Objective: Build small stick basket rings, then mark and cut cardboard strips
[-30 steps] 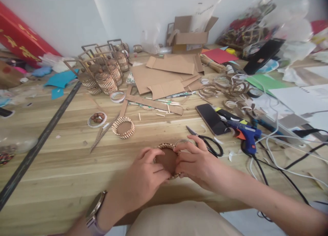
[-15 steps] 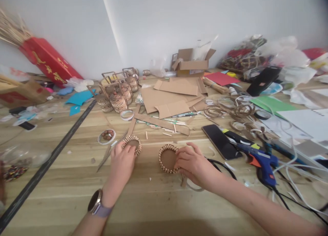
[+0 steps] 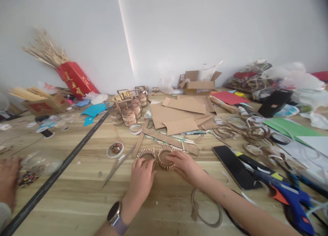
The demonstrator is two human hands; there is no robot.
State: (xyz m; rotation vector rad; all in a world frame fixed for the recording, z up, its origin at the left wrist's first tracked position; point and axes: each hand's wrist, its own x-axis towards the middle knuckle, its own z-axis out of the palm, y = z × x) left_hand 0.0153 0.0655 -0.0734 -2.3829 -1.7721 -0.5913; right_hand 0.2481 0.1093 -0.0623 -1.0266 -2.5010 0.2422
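Two small round, shallow baskets with brown bases and beaded-looking striped rims sit side by side on the wooden table. My left hand (image 3: 141, 176), with a watch at its wrist, grips the near rim of the left round basket (image 3: 146, 151). My right hand (image 3: 188, 166) is closed over the right edge of the right round basket (image 3: 162, 159), fingers reaching inside. Only a narrow gap parts the rims. Left of my left hand lie a pair of scissors (image 3: 116, 169) and a white ring (image 3: 108, 150) holding brown beads. A loose brown strip loop (image 3: 219, 213) rests below my right forearm.
Finished lidded baskets with handles (image 3: 128, 116) stand at the back left, beside cardboard sheets (image 3: 176, 109). To the right are a phone (image 3: 234, 167), a blue glue gun (image 3: 289, 191) and cords. Another person's hand (image 3: 9, 181) is at the far left.
Both round baskets have been brought together, from a wide gap to nearly touching. The brown strip loop beneath my right arm is now uncovered. Another person's hand has come in at the left.
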